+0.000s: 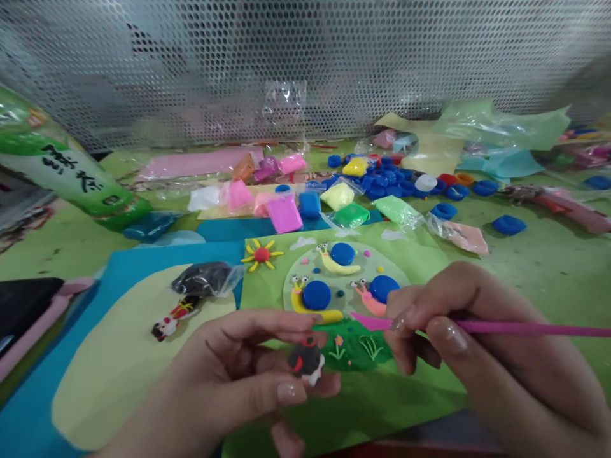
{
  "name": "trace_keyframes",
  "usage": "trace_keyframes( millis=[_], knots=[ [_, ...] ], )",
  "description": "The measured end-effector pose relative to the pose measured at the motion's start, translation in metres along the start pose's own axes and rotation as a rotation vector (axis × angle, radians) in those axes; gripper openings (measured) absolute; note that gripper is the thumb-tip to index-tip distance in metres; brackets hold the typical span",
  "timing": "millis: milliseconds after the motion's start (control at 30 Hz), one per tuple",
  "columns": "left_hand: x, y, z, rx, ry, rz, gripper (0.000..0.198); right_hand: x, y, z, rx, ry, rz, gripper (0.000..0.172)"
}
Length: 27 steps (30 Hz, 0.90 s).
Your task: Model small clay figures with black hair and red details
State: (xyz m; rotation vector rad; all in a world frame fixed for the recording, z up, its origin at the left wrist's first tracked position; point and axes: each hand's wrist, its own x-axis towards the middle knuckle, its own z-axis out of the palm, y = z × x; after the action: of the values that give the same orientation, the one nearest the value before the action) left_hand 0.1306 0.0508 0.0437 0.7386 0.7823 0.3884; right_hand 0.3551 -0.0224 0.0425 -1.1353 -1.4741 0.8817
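Between the thumb and fingers of my left hand (238, 369) is a small clay head (308, 361), dark grey with red bits and a white face. My right hand (487, 343) pinches a pink clay modelling tool (520, 327), its flat tip pointing left, close to the clay head but apart from it. Beneath both hands lies a green sheet (267, 420) bearing clay snails (317, 296) with blue cap shells, a sun (261, 255) and a grass patch. Left of it, a clay figure (167, 324) rests on a blue sheet with a cream oval (95, 381).
Several wrapped clay packets (285, 213) and a heap of blue bottle caps (389, 178) lie behind the sheets. A green tea bottle (71, 165) leans at the left. One black clay packet (205, 278) sits above the figure. A perforated metal panel (305, 57) closes off the back.
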Motion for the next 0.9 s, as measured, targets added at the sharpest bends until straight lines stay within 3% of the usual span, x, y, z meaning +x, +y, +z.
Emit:
trace_keyframes(
  millis=[233, 333, 533, 700, 900],
  knots=[
    [0.005, -0.002, -0.005, 0.131, -0.083, 0.233, 0.035, -0.025, 0.013, -0.003, 0.043, -0.019, 0.144, 0.01],
    [0.002, 0.0, -0.006, 0.218, -0.077, 0.187, 0.033, -0.032, 0.021, -0.006, 0.032, -0.037, 0.196, 0.018],
    [-0.003, 0.001, -0.006, 0.241, -0.113, 0.161, 0.027, -0.035, 0.02, -0.003, -0.029, 0.025, 0.162, 0.02],
    [-0.007, -0.003, 0.003, 0.141, 0.066, 0.196, 0.026, -0.019, 0.012, 0.01, 0.028, -0.029, 0.047, 0.015],
    [-0.014, -0.011, 0.001, 0.358, 0.222, 0.378, 0.044, -0.006, 0.012, 0.003, 0.049, -0.295, 0.043, 0.025]
  ],
)
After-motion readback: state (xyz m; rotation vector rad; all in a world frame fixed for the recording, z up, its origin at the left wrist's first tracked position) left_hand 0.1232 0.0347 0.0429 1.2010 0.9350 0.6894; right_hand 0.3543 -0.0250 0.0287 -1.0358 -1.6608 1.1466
